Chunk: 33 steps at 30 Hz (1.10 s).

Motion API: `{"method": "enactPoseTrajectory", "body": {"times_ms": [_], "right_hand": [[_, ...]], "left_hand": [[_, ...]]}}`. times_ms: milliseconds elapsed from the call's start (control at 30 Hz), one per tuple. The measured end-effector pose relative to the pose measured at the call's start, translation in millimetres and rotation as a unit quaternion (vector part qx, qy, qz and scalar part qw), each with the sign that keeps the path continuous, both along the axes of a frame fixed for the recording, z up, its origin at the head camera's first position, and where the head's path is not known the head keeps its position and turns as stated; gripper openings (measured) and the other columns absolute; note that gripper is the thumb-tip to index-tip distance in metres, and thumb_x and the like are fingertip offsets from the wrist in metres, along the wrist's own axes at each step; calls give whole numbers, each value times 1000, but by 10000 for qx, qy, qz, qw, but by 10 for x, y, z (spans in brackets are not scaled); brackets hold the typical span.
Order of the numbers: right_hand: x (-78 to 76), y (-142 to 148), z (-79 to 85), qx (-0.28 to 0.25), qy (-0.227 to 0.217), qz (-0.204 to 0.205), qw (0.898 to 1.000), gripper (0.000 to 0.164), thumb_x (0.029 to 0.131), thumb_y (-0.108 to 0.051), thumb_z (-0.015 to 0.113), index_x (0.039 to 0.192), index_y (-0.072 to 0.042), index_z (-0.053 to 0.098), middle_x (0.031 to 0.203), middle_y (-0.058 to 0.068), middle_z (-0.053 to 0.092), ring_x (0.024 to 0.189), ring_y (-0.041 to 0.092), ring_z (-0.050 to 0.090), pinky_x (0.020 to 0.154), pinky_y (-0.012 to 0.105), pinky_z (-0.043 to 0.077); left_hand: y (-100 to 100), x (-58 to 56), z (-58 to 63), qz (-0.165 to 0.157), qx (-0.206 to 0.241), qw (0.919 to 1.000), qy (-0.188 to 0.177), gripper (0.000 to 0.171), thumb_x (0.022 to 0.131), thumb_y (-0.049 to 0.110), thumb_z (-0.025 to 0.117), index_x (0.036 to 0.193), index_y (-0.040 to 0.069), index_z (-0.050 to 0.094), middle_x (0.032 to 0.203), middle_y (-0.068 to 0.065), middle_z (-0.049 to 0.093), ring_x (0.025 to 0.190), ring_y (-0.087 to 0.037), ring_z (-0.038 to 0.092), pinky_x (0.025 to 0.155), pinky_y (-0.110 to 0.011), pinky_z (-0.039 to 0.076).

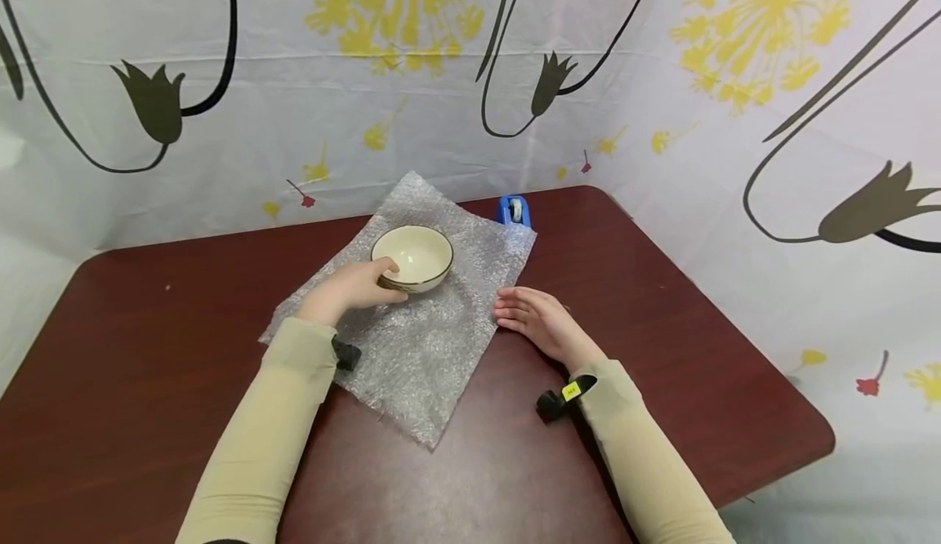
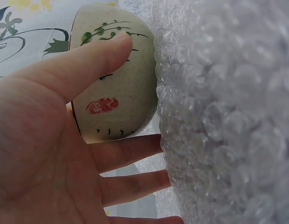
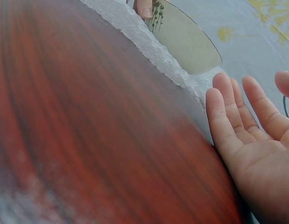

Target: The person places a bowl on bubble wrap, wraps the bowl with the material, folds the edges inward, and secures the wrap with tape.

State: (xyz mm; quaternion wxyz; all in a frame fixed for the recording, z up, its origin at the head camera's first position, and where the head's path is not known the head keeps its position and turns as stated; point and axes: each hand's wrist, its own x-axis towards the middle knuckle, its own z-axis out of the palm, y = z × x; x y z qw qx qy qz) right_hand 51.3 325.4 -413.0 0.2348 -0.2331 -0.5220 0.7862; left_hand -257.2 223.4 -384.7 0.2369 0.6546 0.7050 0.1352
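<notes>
A cream bowl (image 1: 422,251) with a dark rim sits on a sheet of bubble wrap (image 1: 422,356). My left hand (image 1: 356,284) pinches the near left of its rim, the thumb (image 2: 100,60) lying along the outer wall. That wall shows green sprigs and a red stamp in the left wrist view. Below the thumb, the other visible fingers stretch toward the bubble wrap; the fingertip at the inner side is hidden there. My right hand (image 1: 540,321) holds nothing, its fingers loosely extended beside the wrap's right edge.
A blue tape dispenser (image 1: 513,211) stands at the back, by the wrap's far right corner. The dark red wooden table (image 1: 588,258) has a rounded back right corner. White cloth (image 1: 434,136) with printed flowers hangs behind it and at the sides.
</notes>
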Motion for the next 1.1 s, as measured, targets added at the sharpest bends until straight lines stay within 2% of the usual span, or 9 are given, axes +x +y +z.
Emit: {"method": "enactPoseTrajectory", "body": {"times_ms": [333,433,500,667,733,800,867,933,1100], "right_hand": [[36,26,-1,177,-124,-314,9993,44,94,-20,43,123,12,39,110,23,53,96,26,56,87,41,41],[25,-31,49,1298,-531,-869,9863,39,91,-24,49,113,8,51,103,21,57,88,26,58,79,40,46],[10,-94,111,2799,-1064,-1358,9444,32,88,-27,54,101,1,61,93,14,61,79,22,59,71,35,48],[-22,-221,301,6080,-1481,-2293,7455,11,84,-22,60,83,-13,66,79,-7,59,65,8,51,58,29,44],[-32,-259,365,6609,-1219,-2382,7012,7,83,-16,60,83,-13,66,79,-8,57,64,9,50,56,29,43],[-43,-290,401,6862,-1130,-2411,6769,7,82,-14,59,82,-14,66,77,-9,57,62,10,49,55,28,42],[-59,-320,410,6932,-1195,-2348,6708,8,82,-14,59,80,-15,66,75,-9,56,60,12,49,54,26,40],[-79,-345,384,6871,-1424,-2181,6783,9,82,-17,58,78,-16,65,74,-10,55,60,11,49,54,23,40],[-112,-440,286,6239,-2087,-1260,7425,12,84,-25,58,79,-19,66,73,-14,55,64,4,50,59,20,42]], "left_hand": [[70,51,20,-123,12,9999,-74,59,77,48,60,124,16,44,112,-11,55,76,-20,55,65,-37,42],[102,54,4,-174,44,9998,-73,59,77,49,60,123,16,45,110,-11,55,75,-19,55,65,-37,42],[119,49,-10,-192,47,9998,-91,58,77,48,60,122,15,45,110,-11,56,74,-19,56,65,-37,42],[126,12,-7,-184,60,9998,-89,58,77,48,60,122,15,46,112,-11,55,75,-20,55,66,-38,42],[123,-12,-9,-183,69,9998,-84,58,77,48,60,123,15,45,112,-12,55,76,-21,56,67,-39,42],[113,-41,-21,-187,63,9998,-80,59,78,48,60,124,15,45,115,-12,53,80,-22,56,69,-40,42],[90,-79,-34,-225,69,9997,-108,61,78,49,59,127,15,42,119,-14,51,87,-26,55,72,-42,42],[48,-124,-37,-303,59,9994,-178,65,79,49,58,131,15,38,125,-16,46,98,-31,52,76,-46,41],[-183,-151,208,-344,368,9981,360,64,81,49,55,134,18,38,130,-15,43,111,-38,43,83,-53,35]]}}
